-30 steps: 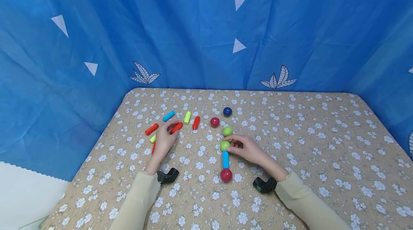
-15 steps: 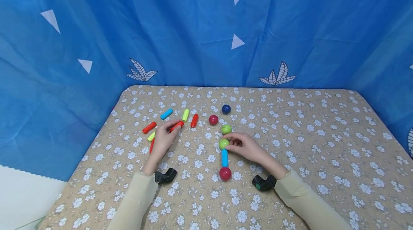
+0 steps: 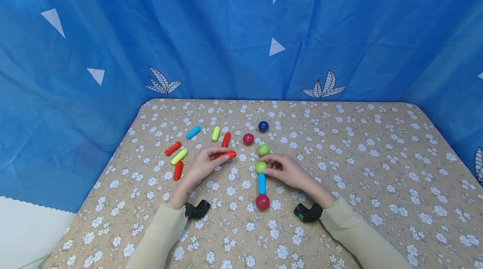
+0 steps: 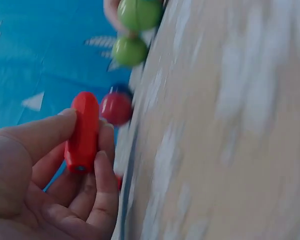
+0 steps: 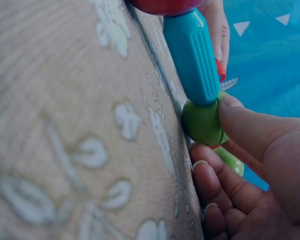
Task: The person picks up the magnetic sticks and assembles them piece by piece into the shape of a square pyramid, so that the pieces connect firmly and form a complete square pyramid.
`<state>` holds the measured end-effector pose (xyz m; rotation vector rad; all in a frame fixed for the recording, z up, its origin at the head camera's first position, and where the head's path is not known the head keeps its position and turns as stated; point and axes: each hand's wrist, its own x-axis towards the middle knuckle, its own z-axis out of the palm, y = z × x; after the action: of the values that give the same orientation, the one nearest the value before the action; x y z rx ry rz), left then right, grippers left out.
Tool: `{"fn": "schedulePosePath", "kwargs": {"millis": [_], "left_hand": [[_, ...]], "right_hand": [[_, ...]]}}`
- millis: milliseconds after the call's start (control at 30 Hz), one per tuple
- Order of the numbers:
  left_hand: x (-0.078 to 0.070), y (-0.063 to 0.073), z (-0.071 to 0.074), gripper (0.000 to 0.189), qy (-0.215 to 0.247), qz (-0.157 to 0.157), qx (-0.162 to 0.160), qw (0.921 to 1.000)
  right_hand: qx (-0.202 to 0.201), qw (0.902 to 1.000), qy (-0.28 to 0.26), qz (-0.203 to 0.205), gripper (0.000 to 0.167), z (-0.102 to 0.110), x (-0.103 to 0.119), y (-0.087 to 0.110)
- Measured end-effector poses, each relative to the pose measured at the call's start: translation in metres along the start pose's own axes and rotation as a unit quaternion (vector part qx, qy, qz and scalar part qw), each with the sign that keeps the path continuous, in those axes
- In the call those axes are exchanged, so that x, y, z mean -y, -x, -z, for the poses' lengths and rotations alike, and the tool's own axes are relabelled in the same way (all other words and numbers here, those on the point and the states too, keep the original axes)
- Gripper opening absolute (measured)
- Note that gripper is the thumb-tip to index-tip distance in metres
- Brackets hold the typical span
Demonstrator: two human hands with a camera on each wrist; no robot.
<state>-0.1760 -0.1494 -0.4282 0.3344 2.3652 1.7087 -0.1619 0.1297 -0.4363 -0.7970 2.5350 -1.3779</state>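
My left hand [image 3: 203, 164] pinches a red plastic rod [image 3: 228, 155] between thumb and fingers; the left wrist view shows the rod [image 4: 82, 131] raised off the cloth, with a small hole in its end. My right hand [image 3: 288, 172] holds a green ball [image 3: 260, 167] with thumb and fingers. That ball meets one end of a blue ribbed rod [image 3: 262, 184], and a red ball [image 3: 262, 202] sits at the rod's near end, the three forming a straight line. Just beyond the held ball lies a second green ball [image 3: 263, 150].
Loose red, yellow and blue rods lie at the left, among them a yellow rod [image 3: 179, 157] and a blue rod [image 3: 193, 132]. A red ball [image 3: 248, 139] and a dark blue ball [image 3: 263, 126] lie farther back. A blue curtain [image 3: 211, 42] hangs behind the flowered tablecloth [image 3: 362, 177].
My left hand has moved right with the red rod, away from the other loose rods and closer to the green balls. The right hand keeps its hold on the green ball.
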Motion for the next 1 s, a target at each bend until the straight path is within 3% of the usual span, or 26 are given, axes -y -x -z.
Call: {"fn": "schedulePosePath", "kwargs": {"millis": [200,333,500,767,1000], "left_hand": [[-0.005,-0.006,-0.019,0.025,-0.017,-0.013,0.053,0.9984],[-0.007,-0.007,-0.026,0.026,-0.023,-0.013,0.069,0.9972],[-0.006,-0.006,-0.030,0.025,-0.022,-0.005,0.073,0.9971],[-0.006,-0.004,-0.036,0.023,-0.040,-0.032,0.066,0.9965],[-0.005,-0.004,-0.045,0.024,-0.012,-0.040,0.067,0.9969]], "right_hand": [[0.002,1.0000,0.005,-0.008,0.030,0.001,0.001,-0.001],[0.003,1.0000,0.004,-0.007,0.030,0.001,0.001,-0.001],[0.002,1.0000,0.001,0.002,0.030,0.001,0.001,-0.001],[0.007,0.9999,0.006,-0.007,0.029,0.002,0.003,-0.001],[0.004,0.9998,0.011,-0.013,0.030,0.002,0.002,-0.001]]}}
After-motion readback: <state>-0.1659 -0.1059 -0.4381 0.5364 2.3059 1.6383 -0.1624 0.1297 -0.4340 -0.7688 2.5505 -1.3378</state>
